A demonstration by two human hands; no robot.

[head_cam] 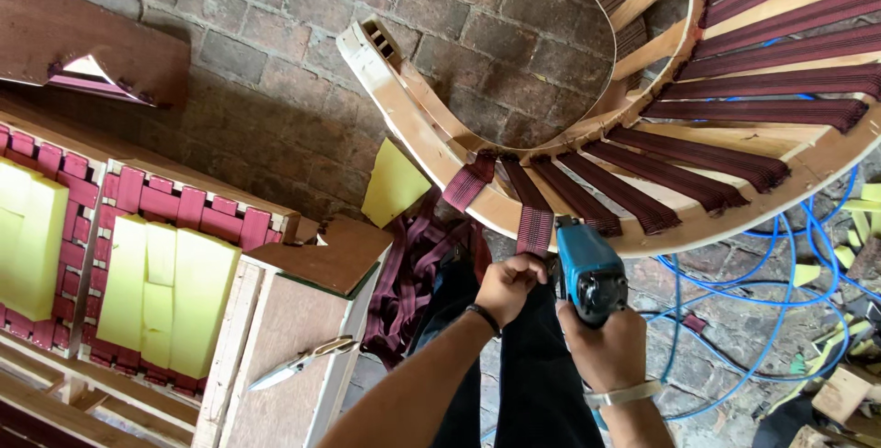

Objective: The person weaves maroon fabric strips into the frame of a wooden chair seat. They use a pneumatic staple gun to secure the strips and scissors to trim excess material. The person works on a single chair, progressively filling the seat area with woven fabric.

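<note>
My left hand (510, 285) grips the loose end of a maroon webbing strap (533, 219) and pulls it over the front rail of a curved wooden chair frame (431, 127). My right hand (602, 349) holds a teal pneumatic staple gun (585, 270), its nose against the rail just right of that strap. Several more maroon straps (679, 173) are stretched across the frame side by side. A heap of loose webbing (413, 274) hangs down to the left of my legs.
A blue air hose (780, 274) coils on the brick floor at right. At left stands a wooden sofa frame (275, 356) with red webbing and yellow foam blocks (165, 283); scissors (298, 364) lie on it. A yellow foam piece (395, 182) leans nearby.
</note>
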